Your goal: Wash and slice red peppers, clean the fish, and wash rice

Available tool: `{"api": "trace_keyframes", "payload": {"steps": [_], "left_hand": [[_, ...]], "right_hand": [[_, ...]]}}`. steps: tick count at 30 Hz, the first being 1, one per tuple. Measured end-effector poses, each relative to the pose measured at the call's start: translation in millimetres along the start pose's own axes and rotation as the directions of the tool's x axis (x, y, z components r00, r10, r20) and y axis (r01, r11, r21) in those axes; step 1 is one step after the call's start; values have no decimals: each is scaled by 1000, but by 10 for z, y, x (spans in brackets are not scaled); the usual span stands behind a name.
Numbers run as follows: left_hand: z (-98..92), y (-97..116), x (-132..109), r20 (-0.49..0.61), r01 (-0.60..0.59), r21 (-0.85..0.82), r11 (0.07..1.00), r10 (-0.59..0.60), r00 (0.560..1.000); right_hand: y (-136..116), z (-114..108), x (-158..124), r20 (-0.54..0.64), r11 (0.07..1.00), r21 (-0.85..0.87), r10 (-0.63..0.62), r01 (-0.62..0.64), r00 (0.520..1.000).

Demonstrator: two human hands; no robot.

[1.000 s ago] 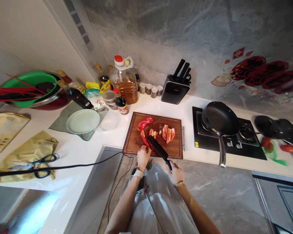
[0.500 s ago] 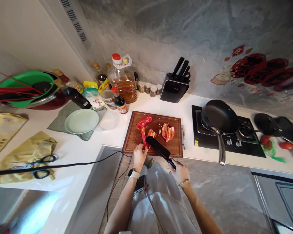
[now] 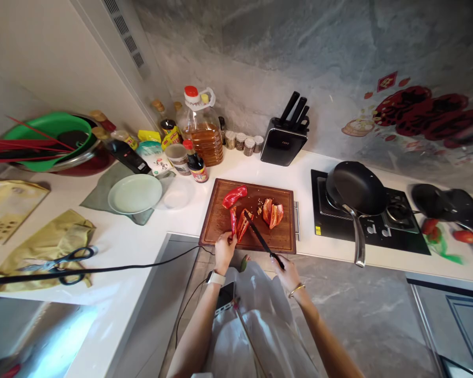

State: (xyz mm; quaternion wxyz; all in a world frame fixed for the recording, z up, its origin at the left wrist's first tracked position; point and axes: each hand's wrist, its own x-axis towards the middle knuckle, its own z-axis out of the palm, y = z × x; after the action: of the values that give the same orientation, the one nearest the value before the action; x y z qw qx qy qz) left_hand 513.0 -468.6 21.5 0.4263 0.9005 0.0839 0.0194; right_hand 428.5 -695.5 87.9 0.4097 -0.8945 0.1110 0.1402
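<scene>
On the wooden cutting board (image 3: 216,215), my left hand (image 3: 224,253) pinches the lower end of a narrow red pepper strip (image 3: 233,220). My right hand (image 3: 287,272) grips the handle of a black kitchen knife (image 3: 260,237), its blade turned nearly edge-on. The blade's tip lies beside an opened red pepper piece (image 3: 243,226) with its inner side showing. Above these rests a glossy red pepper piece (image 3: 235,196). Further right are cut pepper pieces (image 3: 273,213), inner sides up, with pale seeds scattered near them.
A black knife block (image 3: 284,142), an oil jug (image 3: 205,136) and several seasoning jars stand behind the board. A frying pan (image 3: 357,189) sits on the stove at right. Left are a pale green plate (image 3: 136,193), scissors (image 3: 69,262) and a black cable (image 3: 142,266) crossing the counter.
The knife has turned from its broad face showing to nearly edge-on, uncovering the opened pepper piece. My left hand stays at the strip's lower end.
</scene>
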Motion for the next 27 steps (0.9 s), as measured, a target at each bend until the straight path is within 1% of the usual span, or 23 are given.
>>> {"api": "trace_keyframes", "payload": {"steps": [6, 9, 13, 15, 17, 20, 22, 24, 27], "left_hand": [[108, 88, 1, -47, -2, -30, 1000, 1, 999], [139, 102, -4, -39, 6, -31, 1000, -7, 999], [156, 99, -21, -17, 4, -18, 1000, -4, 1000], [161, 103, -29, -3, -5, -8, 1000, 5, 1000], [166, 112, -34, 5, -14, 6, 1000, 14, 1000], [169, 129, -34, 2, -23, 19, 1000, 23, 1000], [168, 138, -31, 4, -24, 13, 1000, 24, 1000], [168, 140, -28, 8, -23, 3, 1000, 23, 1000], [175, 131, -27, 10, -36, 2, 999, 36, 999]], "right_hand": [[-93, 192, 46, -14, 973, 216, 89, -83, 996], [-153, 237, 76, 36, 935, 320, 151, -155, 988], [-292, 280, 145, 146, 853, 430, 259, -297, 955], [-370, 306, 190, 169, 830, 452, 279, -326, 945], [-429, 339, 244, 166, 833, 447, 281, -326, 945], [-463, 394, 349, 155, 878, 350, 288, -326, 945], [-465, 420, 429, 128, 928, 209, 288, -310, 949], [-475, 434, 501, 92, 958, 32, 280, -284, 956], [-527, 463, 559, 63, 950, -179, 271, -256, 961]]}}
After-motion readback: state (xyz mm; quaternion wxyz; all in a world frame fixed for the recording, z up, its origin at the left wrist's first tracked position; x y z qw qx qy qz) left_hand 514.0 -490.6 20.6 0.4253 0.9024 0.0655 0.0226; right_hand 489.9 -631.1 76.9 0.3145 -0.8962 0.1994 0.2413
